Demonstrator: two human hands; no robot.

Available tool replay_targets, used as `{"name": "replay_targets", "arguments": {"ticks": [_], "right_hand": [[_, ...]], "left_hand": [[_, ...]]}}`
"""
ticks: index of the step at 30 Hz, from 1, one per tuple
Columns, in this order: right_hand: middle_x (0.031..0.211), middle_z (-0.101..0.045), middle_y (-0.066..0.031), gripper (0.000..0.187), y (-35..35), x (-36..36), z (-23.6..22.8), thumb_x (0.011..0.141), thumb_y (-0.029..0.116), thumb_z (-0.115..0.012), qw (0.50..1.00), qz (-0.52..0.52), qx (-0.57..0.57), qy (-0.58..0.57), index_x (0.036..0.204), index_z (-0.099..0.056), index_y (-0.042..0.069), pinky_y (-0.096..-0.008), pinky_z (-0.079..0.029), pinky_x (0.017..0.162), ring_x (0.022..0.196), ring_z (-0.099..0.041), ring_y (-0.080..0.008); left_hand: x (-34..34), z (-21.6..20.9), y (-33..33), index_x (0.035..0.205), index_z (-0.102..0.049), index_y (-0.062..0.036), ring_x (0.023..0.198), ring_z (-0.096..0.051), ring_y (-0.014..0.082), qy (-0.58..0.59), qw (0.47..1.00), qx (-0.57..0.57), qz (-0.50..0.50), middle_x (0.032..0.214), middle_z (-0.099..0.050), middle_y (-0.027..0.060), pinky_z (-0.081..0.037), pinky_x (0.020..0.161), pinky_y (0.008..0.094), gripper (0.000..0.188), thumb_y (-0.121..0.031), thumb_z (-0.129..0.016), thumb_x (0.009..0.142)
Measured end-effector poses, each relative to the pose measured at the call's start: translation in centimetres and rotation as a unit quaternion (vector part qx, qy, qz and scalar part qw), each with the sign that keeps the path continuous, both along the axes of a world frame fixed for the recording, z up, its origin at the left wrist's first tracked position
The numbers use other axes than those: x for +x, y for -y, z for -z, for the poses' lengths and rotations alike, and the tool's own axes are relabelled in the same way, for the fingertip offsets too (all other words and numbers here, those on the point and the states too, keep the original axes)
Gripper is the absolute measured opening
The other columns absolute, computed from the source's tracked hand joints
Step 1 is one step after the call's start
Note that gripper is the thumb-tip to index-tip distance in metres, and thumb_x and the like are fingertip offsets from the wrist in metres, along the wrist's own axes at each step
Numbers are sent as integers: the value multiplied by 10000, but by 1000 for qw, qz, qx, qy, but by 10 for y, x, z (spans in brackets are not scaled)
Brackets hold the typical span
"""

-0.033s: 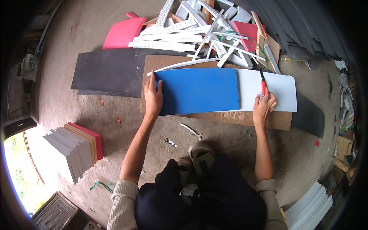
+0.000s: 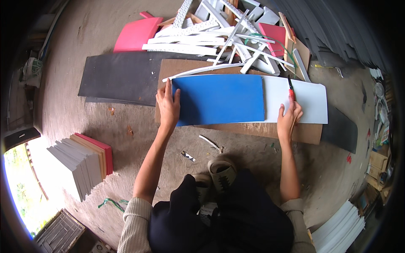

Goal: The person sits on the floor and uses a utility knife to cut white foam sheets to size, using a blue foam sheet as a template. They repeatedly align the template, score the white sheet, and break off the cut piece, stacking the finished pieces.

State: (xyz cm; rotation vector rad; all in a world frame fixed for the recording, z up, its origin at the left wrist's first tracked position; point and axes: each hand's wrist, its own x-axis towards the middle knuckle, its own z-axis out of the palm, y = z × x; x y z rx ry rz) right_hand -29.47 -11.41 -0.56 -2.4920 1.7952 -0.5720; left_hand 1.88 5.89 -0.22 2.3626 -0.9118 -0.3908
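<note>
A flat blue board point(image 2: 223, 99) lies over a white sheet point(image 2: 312, 101), which shows beyond its right end. Both rest on a brown board point(image 2: 303, 133). At the blue board's left end is my left hand point(image 2: 168, 105), its index finger stretched along the edge and its thumb apart on the blue surface. My right hand point(image 2: 289, 118), over the white sheet, is closed round a utility knife point(image 2: 291, 93) with a red handle. Its dark blade points away from me.
Black sheets point(image 2: 118, 80) lie under the brown board. Beyond it is a heap of white offcut strips point(image 2: 190, 41) with pink pieces point(image 2: 137, 33). A stack of white, tan and red panels point(image 2: 82, 166) stands at left; white sheets point(image 2: 339, 227) lie at lower right.
My left hand has shifted very slightly left at the blue board's edge. The boards and the knife look the same.
</note>
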Motion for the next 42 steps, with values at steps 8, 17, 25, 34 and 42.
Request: {"name": "replay_targets", "arguments": {"ticks": [8, 17, 25, 34, 42], "right_hand": [[986, -518, -74, 329, -17, 23, 9, 821, 149, -598, 945, -109, 225, 208, 1127, -540, 42, -263, -446, 677, 769, -529, -149], [918, -573, -49, 365, 0, 17, 24, 747, 77, -669, 920, -83, 264, 277, 1095, -569, 26, -228, -445, 624, 685, -509, -95], [897, -599, -59, 377, -1, 12, 26, 740, 59, -670, 897, -83, 302, 313, 1093, -555, -11, -231, -455, 653, 705, -526, -96], [879, -599, -69, 386, 0, 12, 22, 744, 76, -670, 887, -99, 322, 317, 1094, -546, -31, -227, -453, 654, 722, -534, -100], [874, -603, -83, 402, 2, 15, 15, 733, 71, -675, 882, -89, 348, 305, 1092, -538, -48, -234, -460, 639, 718, -547, -104]], "left_hand": [[-7, 4, -32, 1137, -540, -3, 843, -622, 234, -100, 991, -81, 41, 991, -566, 156, -515, 727, 310, 347, -127, -593, 817], [15, 0, -25, 1145, -539, -35, 777, -613, 256, -72, 984, -90, 137, 1020, -530, 174, -502, 713, 325, 369, -95, -600, 785], [12, -4, -29, 1199, -493, -38, 891, -586, 227, -93, 984, -47, 144, 1056, -502, 147, -505, 785, 303, 405, -102, -581, 809], [11, 8, -29, 1180, -514, -60, 800, -605, 271, -99, 982, -113, 114, 1010, -527, 170, -486, 729, 339, 409, -79, -594, 779], [-8, -7, -23, 1079, -564, -20, 888, -612, 244, -156, 978, -137, 22, 1026, -564, 153, -516, 757, 318, 281, -46, -578, 800]]}}
